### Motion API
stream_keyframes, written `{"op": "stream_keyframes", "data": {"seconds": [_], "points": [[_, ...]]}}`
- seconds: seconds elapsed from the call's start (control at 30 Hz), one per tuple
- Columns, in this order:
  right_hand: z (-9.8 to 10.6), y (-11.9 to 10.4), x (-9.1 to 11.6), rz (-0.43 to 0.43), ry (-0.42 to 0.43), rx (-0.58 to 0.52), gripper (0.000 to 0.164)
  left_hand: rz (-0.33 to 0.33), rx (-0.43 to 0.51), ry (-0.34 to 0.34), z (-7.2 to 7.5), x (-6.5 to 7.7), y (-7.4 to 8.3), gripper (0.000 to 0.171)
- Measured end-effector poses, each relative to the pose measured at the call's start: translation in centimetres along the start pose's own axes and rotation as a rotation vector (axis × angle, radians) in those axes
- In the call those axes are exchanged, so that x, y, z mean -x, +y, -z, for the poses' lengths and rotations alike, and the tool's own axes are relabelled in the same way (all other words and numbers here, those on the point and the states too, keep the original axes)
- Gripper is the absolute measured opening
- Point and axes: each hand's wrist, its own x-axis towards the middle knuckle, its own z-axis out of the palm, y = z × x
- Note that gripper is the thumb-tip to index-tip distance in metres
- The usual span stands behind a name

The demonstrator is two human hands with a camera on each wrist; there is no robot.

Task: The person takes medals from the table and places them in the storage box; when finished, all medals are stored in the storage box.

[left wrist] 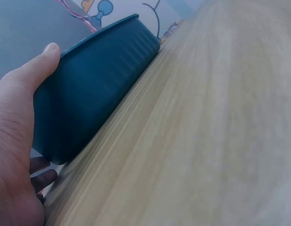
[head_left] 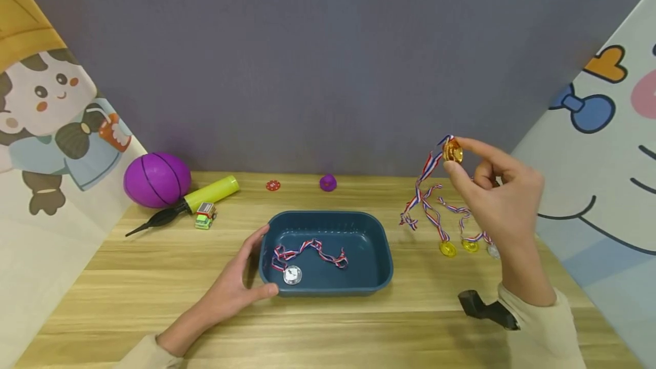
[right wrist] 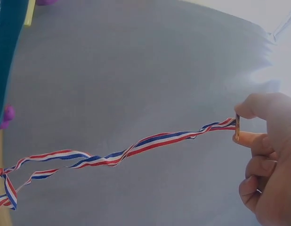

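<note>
Right hand pinches a gold medal aloft by thumb and forefinger, ribbon dangling; left hand, fingers relaxed, steadies the blue tray. Best lowered ribbon-first.

Medal in tray

wooden table carries a teal tub, purple ball, pump (yellow barrel), toy truck.
</note>
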Motion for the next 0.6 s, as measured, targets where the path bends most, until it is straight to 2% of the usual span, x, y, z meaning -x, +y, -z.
{"op": "stream_keyframes", "data": {"seconds": [0.3, 0.6], "points": [[-1.2, -3.1, -1.1, 0.077, -0.018, -0.082, 0.033, -0.005, -0.003, 0.002, 0.0, 0.0, 0.0, 0.115], [-2.7, -4.7, -0.2, 0.151, -0.11, -0.161, 0.037, -0.004, 0.013, -0.003, 0.0, 0.0, -0.1, 0.115]]}}
